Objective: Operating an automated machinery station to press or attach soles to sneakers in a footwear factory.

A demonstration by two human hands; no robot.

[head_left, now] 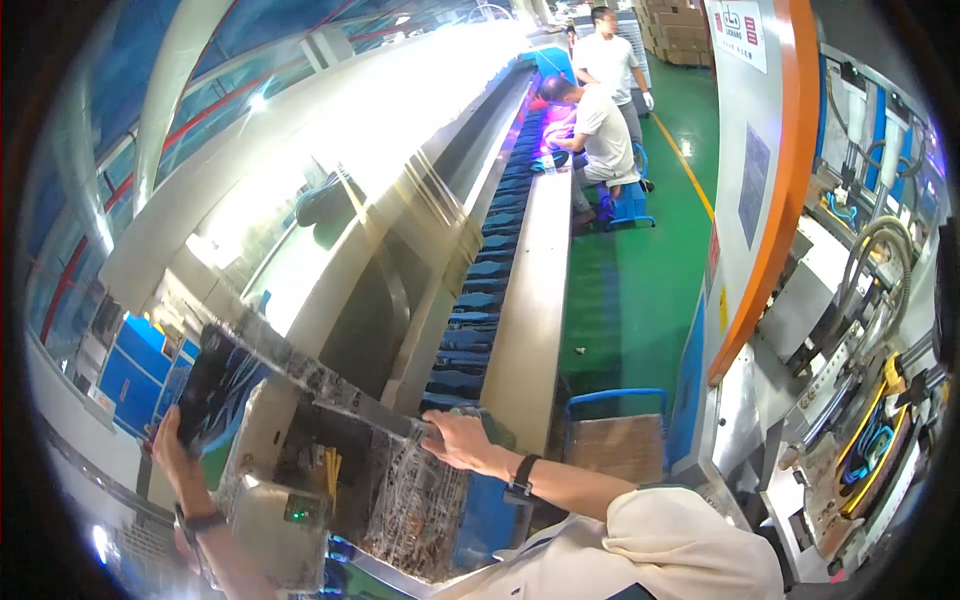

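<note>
At the lower left, my left hand (178,460) is closed on the edge of a black shoe sole (215,385) with blue streaks, tilted upright. My right hand (462,442) is at the near end of the conveyor, its fingers curled by the end of a worn metal bar (340,390). Whatever those fingers hold, if anything, is hidden. Just beyond lies a row of dark blue shoe soles (470,330), set crosswise along the conveyor. Both wrists carry dark bands.
A scuffed, film-covered box (420,500) stands below my right hand. To the right are a blue-framed cart (615,440), an orange-edged machine panel (780,200) and a press holding a yellow-rimmed mould (875,440). Two people (605,130) are farther along the conveyor, one seated.
</note>
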